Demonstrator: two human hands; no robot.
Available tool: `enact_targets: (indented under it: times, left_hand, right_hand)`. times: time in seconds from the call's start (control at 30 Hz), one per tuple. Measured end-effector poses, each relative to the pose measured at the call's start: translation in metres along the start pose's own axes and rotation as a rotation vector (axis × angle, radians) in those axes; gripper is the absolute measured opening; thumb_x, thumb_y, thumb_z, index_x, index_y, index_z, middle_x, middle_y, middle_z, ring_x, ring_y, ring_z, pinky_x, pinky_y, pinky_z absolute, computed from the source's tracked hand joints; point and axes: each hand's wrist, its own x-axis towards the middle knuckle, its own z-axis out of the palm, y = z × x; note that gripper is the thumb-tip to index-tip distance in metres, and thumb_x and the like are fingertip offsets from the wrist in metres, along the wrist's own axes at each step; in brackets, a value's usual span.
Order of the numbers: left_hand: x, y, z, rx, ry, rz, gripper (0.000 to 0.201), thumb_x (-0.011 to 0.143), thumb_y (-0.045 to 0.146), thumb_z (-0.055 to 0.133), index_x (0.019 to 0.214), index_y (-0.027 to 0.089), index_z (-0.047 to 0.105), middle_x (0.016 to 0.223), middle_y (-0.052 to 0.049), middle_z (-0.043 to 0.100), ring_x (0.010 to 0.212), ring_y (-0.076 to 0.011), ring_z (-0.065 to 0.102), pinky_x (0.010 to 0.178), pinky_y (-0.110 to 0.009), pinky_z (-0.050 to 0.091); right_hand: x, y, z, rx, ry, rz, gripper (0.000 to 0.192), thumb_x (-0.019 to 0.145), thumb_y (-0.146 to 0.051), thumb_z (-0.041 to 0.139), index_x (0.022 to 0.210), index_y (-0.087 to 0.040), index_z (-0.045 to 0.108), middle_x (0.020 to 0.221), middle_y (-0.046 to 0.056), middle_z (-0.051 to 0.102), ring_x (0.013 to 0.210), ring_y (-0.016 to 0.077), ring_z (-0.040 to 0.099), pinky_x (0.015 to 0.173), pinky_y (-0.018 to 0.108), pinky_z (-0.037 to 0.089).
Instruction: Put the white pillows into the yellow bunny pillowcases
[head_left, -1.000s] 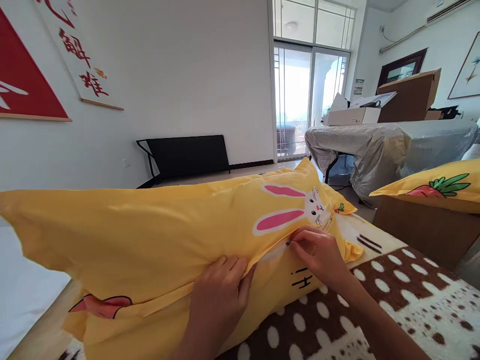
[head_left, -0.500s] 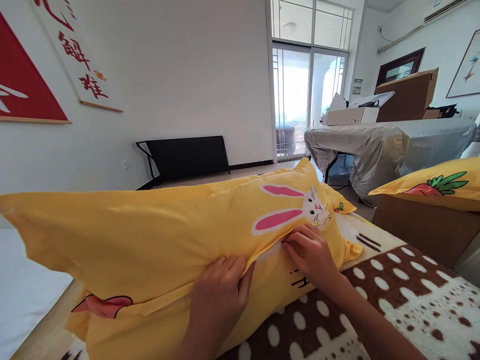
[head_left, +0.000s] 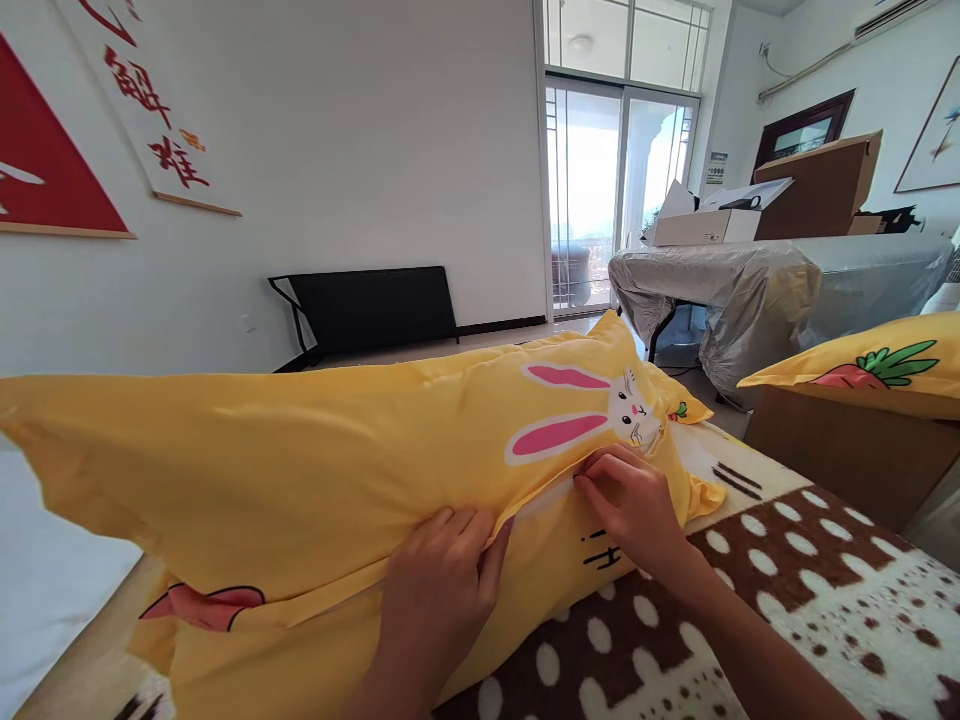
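Pillow: a long yellow pillow point(head_left: 300, 450) in a smooth cotton-like case, lying across the near edge of a brown-and-cream spotted blanket point(head_left: 787, 590), its left end hanging out past the blanket
Print: a white rabbit face with two pink ears point(head_left: 592, 420) near the right end, a small carrot beside it, and a pink-red shape low at the left end
Opening: a seam point(head_left: 540, 497) runs along the near side of the case, gaping slightly between the two hands, pale filling showing in the gap
Left hand: left hand point(head_left: 439, 590) lies flat on the case, fingers point(head_left: 457, 525) spread and pressing the fabric just left of the gap, thumb tucked at the seam edge, not clenched
Right hand: right hand point(head_left: 634, 505) has its fingers pinched together on the seam just below the rabbit; what they pinch is too small to tell
Surroundings: a second yellow pillow with a carrot print point(head_left: 870, 370) sits on a brown box to the right, well apart
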Motion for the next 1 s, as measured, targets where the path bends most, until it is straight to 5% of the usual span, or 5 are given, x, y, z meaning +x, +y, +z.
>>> enact_targets:
  times: [1.0]
  left_hand:
    - [-0.002,-0.004,0.003,0.027,0.021,0.001,0.034,0.092,0.03,0.044,0.059,0.021,0.049,0.054,0.003,0.053,0.053,-0.0148,0.05,0.056,-0.028,0.028]
  right_hand:
    - [0.019,0.026,-0.035,-0.019,-0.031,0.061,0.018,0.076,-0.018,0.054,0.059,-0.021,0.049,0.077,0.001,0.069,0.075,0.0168,0.064,0.069,0.03,0.049]
